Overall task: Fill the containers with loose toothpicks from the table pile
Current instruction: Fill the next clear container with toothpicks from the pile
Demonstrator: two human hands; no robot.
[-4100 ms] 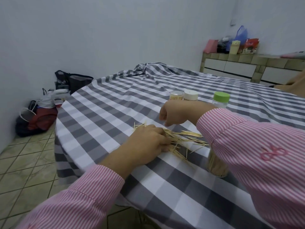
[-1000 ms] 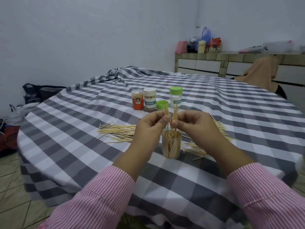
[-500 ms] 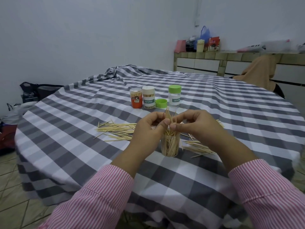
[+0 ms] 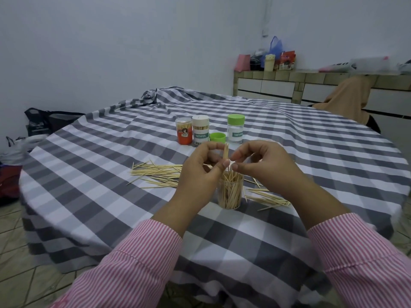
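A clear open container (image 4: 230, 193), partly filled with toothpicks, stands on the checked tablecloth (image 4: 111, 196) in front of me. Directly above its mouth both hands hold a small upright bundle of toothpicks (image 4: 226, 152). My left hand (image 4: 200, 172) pinches the bundle from the left, my right hand (image 4: 262, 165) pinches it from the right. Loose toothpicks (image 4: 158, 172) lie in a pile to the left of the container. A smaller scatter of toothpicks (image 4: 266, 197) lies to its right.
Behind the hands stand a red container (image 4: 184, 133), a white-capped toothpick jar (image 4: 200, 130), a loose green lid (image 4: 217, 137) and a green-capped jar (image 4: 235, 128). Bags (image 4: 44, 123) sit on the floor at left. A tiled counter (image 4: 311, 83) runs along the back right.
The hands went from gathering toothpicks off the table to holding a bundle upright over the container. Over the last second the bundle sank slightly toward the container's mouth.
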